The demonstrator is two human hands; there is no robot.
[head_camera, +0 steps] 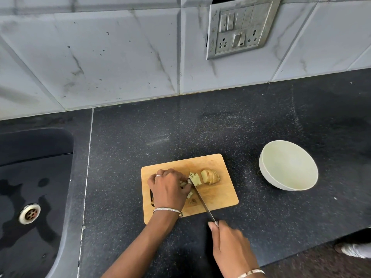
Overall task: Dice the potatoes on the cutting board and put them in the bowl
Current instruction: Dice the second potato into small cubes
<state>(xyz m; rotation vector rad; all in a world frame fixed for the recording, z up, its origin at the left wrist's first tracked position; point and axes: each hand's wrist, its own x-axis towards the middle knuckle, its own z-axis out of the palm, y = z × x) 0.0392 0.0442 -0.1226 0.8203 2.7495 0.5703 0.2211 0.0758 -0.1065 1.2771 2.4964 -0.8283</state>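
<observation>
A person is standing over a wooden cutting board (219, 197) that is lying on a dark speckled countertop (220, 127). The left hand (168, 189) is resting on the left half of the board, its fingers curling down and holding a cluster of cut potato pieces (194, 179) near the board's middle. The right hand (230, 243) is hovering off the near edge of the board, wrapping tightly around the handle of a knife (203, 202). The blade is reaching diagonally across the board, and its tip is meeting the pieces just beside the left fingertips. A few loose cubes are lying next to the blade, below the left hand. A sliced potato half (210, 176) is sitting just right of the cut pieces, toward the board's far right corner, with its slices leaning together. A pale bowl (289, 163) is standing on the counter to the right of the board, clearly apart from it. A dark sink (30, 167) with a metal drain (30, 213) is lying well to the left of the board. A grimy switch plate (241, 29) is hanging on the tiled wall (100, 57) beyond the board's far side. A thin bangle is circling each wrist.
</observation>
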